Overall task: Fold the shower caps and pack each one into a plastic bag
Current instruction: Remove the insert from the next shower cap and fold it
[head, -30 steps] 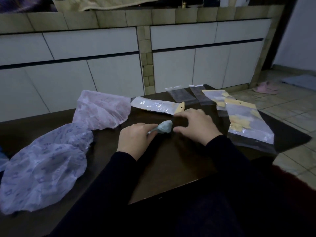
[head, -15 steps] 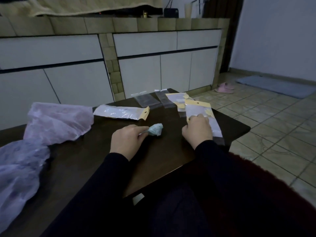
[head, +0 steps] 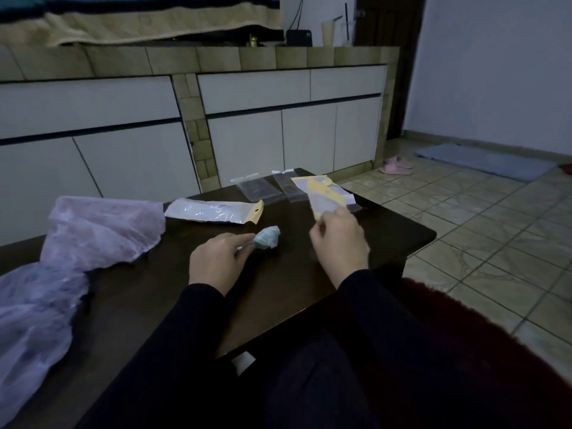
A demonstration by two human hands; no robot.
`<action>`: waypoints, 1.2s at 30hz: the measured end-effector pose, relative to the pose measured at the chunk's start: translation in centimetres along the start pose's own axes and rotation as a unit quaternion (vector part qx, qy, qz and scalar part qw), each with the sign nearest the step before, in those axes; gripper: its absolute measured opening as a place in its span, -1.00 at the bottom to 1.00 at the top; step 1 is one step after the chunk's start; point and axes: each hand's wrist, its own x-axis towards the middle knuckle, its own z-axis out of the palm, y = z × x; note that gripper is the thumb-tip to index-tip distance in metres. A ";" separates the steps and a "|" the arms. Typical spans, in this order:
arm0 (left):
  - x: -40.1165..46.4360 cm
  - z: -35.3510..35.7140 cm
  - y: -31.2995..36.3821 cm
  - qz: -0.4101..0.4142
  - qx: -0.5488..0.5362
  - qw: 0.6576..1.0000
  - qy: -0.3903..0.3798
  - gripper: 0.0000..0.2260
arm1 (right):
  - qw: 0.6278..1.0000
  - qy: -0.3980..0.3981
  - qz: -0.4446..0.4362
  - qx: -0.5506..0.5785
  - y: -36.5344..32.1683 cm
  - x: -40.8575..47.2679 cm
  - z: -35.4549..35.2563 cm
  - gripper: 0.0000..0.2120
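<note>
Folded shower cap (head: 266,238): small tight pale-blue/green wad w/ crinkly sheen, lying on dark table (head: 148,292) near centre. Left hand (head: 218,261) pinches its near end, fingers curled. Right hand (head: 339,243) pinches edge of yellow-topped plastic bag (head: 322,198), lifted & tilted off table, just right of the wad. Filled bag (head: 213,211) lies behind. Loose lilac shower caps (head: 102,232) heaped at left.
</note>
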 end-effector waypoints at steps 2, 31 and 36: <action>-0.1 -0.1 -0.2 -0.011 -0.007 1.000 0.007 -0.72 | 0.997 0.031 -0.042 0.051 -1.8 -0.4 0.0 -0.86; -4.0 -4.4 -5.4 -0.104 -0.063 0.984 0.131 -0.72 | 0.934 -0.327 0.071 0.127 -6.5 -1.3 2.9 -0.78; -3.8 -3.2 -5.3 -0.043 0.004 0.998 0.047 -0.80 | 0.985 -0.119 0.000 -0.127 -6.5 -1.5 2.3 -0.40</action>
